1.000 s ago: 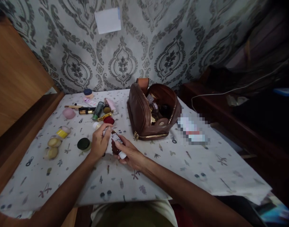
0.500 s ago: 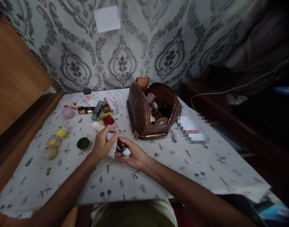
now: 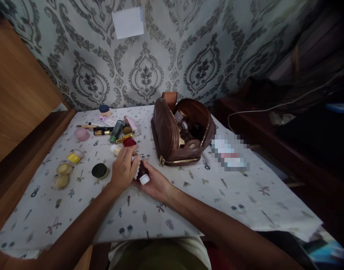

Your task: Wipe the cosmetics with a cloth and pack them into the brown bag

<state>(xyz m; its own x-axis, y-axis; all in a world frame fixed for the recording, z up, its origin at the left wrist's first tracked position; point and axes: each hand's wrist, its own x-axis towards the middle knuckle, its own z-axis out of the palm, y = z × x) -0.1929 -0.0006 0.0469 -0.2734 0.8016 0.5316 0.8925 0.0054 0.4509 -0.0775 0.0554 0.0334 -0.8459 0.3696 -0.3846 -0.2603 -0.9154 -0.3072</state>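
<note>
R hand [image 3: 157, 182] gripped a dark brown bottle [image 3: 143, 170] nr its white cap [image 3: 144, 179], palm under, fingers curled round. L hand [image 3: 123, 169] pinched a white cloth [image 3: 137, 171] over the bottle's other end; only part of the cloth showed under the fingers. Bottle was held up off the surface [image 3: 160, 223], btwn the mid & the near edge, a bit L of centre, cap tilted toward the near edge.

Change vs. a sec ago: the printed label had faced up w/ the cloth off to its side; now the cloth covered most of that end & plain dark side + cap showed. So bottle had prob. been turned in the R hand and the cloth brought round it. Looked like a wipe-down in progress; my guess, other faces hadn't all been covered.

Rest hadn't shifted noticeably: brown bag [image 3: 166, 133] stood unzipped nr the far edge, R of the hands, items inside; cream bottle [image 3: 116, 150] lay just past the L hand's fingers; dark-lidded jar [image 3: 99, 171] sat L of that hand, toward the L edge; red item [image 3: 129, 142] lay farther back toward the far edge.
</note>
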